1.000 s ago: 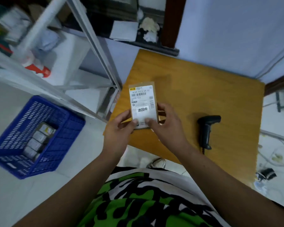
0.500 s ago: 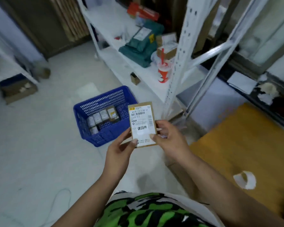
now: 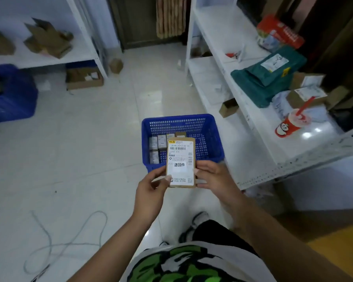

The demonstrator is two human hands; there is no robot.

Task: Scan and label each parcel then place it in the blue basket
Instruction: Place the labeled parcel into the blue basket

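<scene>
A white tiled floor (image 3: pixel 80 159) lies below. The left hand (image 3: pixel 151 187) pinches the labelled parcel (image 3: pixel 180 163) at its lower left, the right hand (image 3: pixel 214 178) at its lower right. Placing seems in hand: next, lower it into the blue basket (image 3: pixel 212 143) beyond both hands.

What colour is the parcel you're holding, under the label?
Brown cardboard parcel, mostly covered by a white label; head view.

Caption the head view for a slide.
A labelled parcel held by the left hand and right hand before the blue basket.
</scene>
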